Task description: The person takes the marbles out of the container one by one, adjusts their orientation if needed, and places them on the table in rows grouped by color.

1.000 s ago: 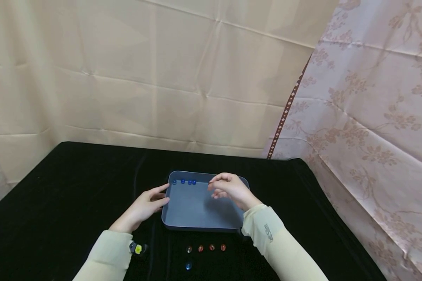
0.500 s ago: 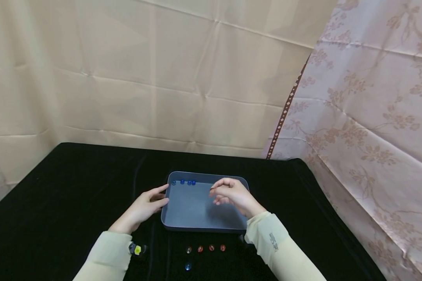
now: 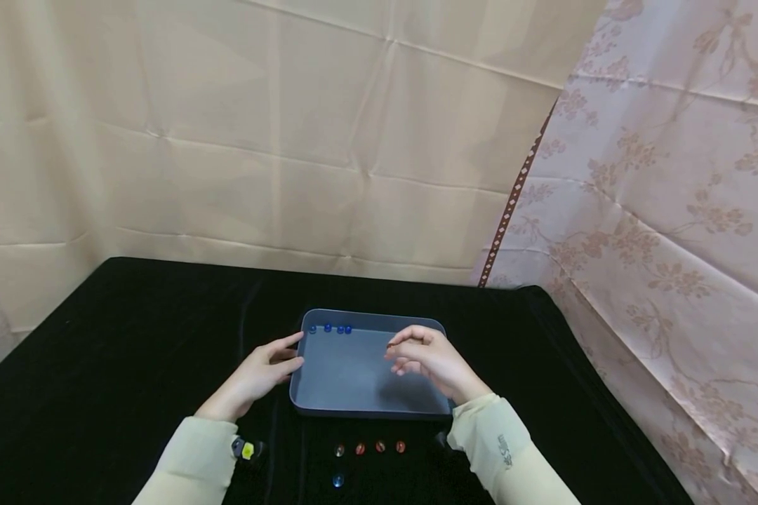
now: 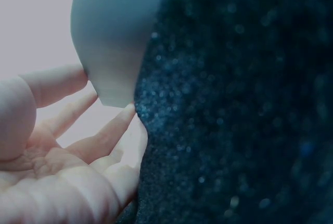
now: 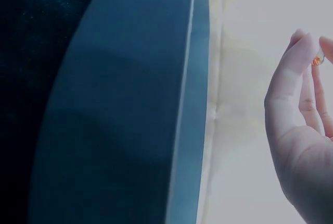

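Note:
My right hand (image 3: 431, 359) is raised over the right half of a blue-grey tray (image 3: 347, 375). It pinches an orange glass marble (image 5: 317, 60) between thumb and fingertip, clearest in the right wrist view. At the tray's left side, my left hand (image 3: 260, 372) touches the rim with its thumb and fingertips, the fingers fairly straight. The left wrist view shows those fingers (image 4: 112, 133) against the tray wall (image 4: 117, 78). Inside the tray, several dark blue marbles (image 3: 328, 327) lie in a row along the far left edge.
In front of the tray, on black cloth (image 3: 164, 337), sits a row of several marbles, clear to orange-red, among them a red one (image 3: 360, 448). A single blue marble (image 3: 337, 480) lies nearer. Beige curtain (image 3: 227, 140) hangs behind the table, floral cloth (image 3: 669, 210) at the right.
Over the last second my right hand has shifted right and a little nearer, still pinching the marble. The left hand, the tray and the marbles in it look unmoved.

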`<state>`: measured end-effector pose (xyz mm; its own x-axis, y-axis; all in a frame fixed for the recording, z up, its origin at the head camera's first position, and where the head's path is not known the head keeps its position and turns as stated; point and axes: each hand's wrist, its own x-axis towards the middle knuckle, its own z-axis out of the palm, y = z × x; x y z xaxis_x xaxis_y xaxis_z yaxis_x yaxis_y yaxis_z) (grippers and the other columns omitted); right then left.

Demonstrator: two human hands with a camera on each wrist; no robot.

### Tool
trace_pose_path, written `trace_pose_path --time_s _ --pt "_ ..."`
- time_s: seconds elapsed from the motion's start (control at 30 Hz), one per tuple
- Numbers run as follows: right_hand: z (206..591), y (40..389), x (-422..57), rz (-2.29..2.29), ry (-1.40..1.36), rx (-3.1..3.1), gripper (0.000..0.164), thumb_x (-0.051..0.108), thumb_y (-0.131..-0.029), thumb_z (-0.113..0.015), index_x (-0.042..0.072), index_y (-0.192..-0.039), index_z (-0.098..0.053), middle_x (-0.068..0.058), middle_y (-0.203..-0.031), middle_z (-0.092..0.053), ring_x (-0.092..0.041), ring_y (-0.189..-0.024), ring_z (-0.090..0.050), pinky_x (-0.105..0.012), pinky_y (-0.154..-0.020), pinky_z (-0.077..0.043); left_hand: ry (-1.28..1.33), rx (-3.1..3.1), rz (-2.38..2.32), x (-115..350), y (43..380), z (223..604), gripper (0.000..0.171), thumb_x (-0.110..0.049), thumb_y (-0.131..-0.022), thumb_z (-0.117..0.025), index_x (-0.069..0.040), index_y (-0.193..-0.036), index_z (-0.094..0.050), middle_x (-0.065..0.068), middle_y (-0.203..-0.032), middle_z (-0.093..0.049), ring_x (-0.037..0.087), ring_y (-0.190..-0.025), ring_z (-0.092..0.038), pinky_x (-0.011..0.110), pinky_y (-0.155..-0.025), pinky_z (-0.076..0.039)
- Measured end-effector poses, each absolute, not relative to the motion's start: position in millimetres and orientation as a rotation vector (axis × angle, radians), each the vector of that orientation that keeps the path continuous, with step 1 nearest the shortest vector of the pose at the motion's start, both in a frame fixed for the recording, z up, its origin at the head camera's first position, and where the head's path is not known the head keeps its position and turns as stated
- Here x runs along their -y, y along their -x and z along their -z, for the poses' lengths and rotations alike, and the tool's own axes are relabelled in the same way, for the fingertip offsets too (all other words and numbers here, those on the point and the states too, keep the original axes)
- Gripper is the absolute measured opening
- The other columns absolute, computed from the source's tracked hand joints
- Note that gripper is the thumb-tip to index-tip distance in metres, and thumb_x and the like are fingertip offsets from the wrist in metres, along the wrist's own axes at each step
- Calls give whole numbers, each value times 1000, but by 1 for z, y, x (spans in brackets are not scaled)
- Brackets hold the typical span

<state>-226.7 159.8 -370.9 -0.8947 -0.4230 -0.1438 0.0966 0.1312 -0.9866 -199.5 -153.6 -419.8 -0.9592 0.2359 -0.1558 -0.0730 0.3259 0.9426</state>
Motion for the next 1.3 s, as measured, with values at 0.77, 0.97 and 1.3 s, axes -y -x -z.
trace_pose_path --time_s 0.77,0.97,1.3 --pt "375 202 -172 1783 351 -1943 8 11 -90 -65 13 -98 -65 -2 -93 -71 -13 -75 -66 -27 -73 -60 -158 -2310 -1679 155 201 421 58 -22 -101 -54 -9 -154 -34 30 -143 -45 41 -126 -54 49 -100 -54" --pt "377 197 -176 1752 365 -1923 9 12 -90 -65 15 -98 -66 0 -93 -71 -12 -76 -66 -26 -73 -60 -151 -2313 -1676 155 201 421 58 -23 -101 -54 -10 -154 -35 30 -143 -46 41 -126 -55 48 -99 -54" --pt "381 185 -184 1726 439 -1840 9 9 -91 -64 14 -98 -66 1 -90 -73 -10 -74 -68 -24 -69 -59 -122 -2310 -1673 154 200 421 56 -22 -101 -53 -12 -154 -35 29 -144 -45 40 -127 -54 48 -100 -54"
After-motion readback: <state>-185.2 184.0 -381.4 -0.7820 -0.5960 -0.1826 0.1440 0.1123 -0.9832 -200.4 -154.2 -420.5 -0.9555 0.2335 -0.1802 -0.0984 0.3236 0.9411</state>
